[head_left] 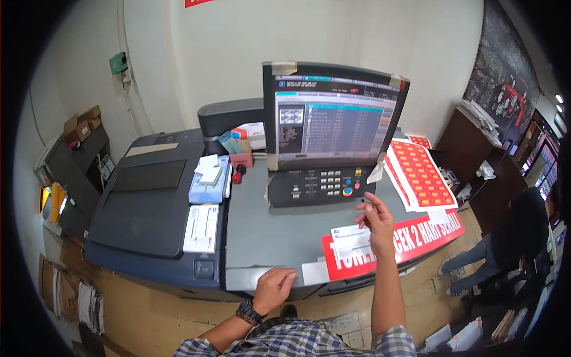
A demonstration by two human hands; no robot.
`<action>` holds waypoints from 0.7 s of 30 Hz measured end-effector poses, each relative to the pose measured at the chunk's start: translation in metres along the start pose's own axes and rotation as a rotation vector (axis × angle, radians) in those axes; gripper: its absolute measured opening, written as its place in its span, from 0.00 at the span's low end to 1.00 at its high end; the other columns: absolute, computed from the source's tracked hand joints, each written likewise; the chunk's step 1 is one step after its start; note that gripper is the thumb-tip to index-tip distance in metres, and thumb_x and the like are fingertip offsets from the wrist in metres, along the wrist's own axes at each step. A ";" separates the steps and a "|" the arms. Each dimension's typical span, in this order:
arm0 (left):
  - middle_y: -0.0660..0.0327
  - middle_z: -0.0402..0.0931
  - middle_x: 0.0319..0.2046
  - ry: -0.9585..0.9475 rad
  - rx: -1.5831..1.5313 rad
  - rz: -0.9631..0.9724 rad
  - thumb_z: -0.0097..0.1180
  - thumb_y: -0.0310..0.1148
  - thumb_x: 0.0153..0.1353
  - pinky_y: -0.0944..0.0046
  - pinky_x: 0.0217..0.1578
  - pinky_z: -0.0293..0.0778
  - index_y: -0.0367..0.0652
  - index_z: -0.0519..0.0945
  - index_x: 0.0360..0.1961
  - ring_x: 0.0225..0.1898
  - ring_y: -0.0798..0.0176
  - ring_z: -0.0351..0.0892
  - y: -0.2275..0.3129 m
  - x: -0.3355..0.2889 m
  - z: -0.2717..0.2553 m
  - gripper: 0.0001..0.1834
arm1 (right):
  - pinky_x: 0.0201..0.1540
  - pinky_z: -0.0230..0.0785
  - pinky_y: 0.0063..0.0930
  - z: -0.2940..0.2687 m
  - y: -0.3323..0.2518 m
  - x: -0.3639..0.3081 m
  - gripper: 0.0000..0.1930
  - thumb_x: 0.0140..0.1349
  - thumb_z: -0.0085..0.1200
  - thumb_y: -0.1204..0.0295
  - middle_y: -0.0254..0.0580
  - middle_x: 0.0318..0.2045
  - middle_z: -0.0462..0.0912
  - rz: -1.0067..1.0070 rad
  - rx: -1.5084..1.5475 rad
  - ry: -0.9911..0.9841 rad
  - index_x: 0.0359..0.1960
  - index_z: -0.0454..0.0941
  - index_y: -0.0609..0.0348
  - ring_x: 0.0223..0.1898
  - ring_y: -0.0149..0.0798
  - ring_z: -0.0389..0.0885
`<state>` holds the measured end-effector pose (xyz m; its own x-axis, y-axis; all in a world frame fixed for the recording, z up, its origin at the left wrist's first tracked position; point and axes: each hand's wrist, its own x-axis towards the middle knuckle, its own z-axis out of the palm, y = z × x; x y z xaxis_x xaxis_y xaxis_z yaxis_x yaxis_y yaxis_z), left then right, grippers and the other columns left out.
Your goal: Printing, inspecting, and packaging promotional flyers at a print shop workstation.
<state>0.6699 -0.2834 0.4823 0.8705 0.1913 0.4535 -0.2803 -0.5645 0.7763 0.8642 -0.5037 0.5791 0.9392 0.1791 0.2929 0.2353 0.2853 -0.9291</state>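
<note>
While the screen (336, 119) is lit with a list and printed sheets (423, 169) lie to its right, how much is left I can't tell. Below the screen's right side, the right hand (376, 220) is raised and empty, fingers parted and half-bent, near the button panel (321, 185) directly under the screen; nearer the person, the left hand (275, 290) curls, fingers together, its palm hidden.

The black-framed rectangular display (345, 128) is lit and stands upright toward the rear edge of the flat grey machine top (279, 238). Beige tape (284, 68) covers its upper corners. The black plastic keypad panel (309, 198), with white keys (330, 179), adjoins its lower edge.
</note>
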 end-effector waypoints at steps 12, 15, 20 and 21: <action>0.57 0.81 0.23 0.151 0.344 0.091 0.60 0.27 0.57 0.57 0.27 0.75 0.42 0.84 0.30 0.25 0.52 0.80 -0.022 0.023 0.029 0.02 | 0.17 0.56 0.12 -0.011 -0.005 0.138 0.30 0.68 0.51 0.74 0.34 0.29 0.77 -0.144 0.059 0.064 0.71 0.57 0.58 0.17 0.19 0.64; 0.57 0.81 0.23 0.166 0.393 0.046 0.60 0.27 0.56 0.57 0.26 0.75 0.42 0.83 0.30 0.24 0.52 0.80 -0.021 0.021 0.035 0.02 | 0.18 0.55 0.12 -0.019 -0.005 0.144 0.29 0.68 0.50 0.74 0.32 0.28 0.75 -0.119 0.033 0.040 0.71 0.58 0.60 0.18 0.18 0.64; 0.57 0.81 0.23 0.213 0.466 0.009 0.61 0.27 0.55 0.57 0.26 0.76 0.42 0.83 0.29 0.25 0.52 0.81 -0.018 0.021 0.034 0.02 | 0.20 0.55 0.12 -0.007 -0.007 0.139 0.26 0.68 0.51 0.76 0.28 0.25 0.72 -0.153 -0.007 0.011 0.68 0.63 0.63 0.19 0.17 0.63; 0.57 0.81 0.23 0.224 0.474 0.024 0.61 0.27 0.55 0.57 0.26 0.76 0.42 0.83 0.29 0.25 0.52 0.81 -0.020 0.022 0.034 0.02 | 0.22 0.56 0.12 -0.001 -0.009 0.137 0.26 0.67 0.52 0.78 0.27 0.25 0.71 -0.197 -0.075 0.018 0.67 0.65 0.65 0.21 0.17 0.63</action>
<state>0.7082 -0.2954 0.4617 0.7439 0.3115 0.5913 -0.0398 -0.8625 0.5045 0.9912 -0.4831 0.6275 0.8775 0.1093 0.4670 0.4322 0.2422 -0.8687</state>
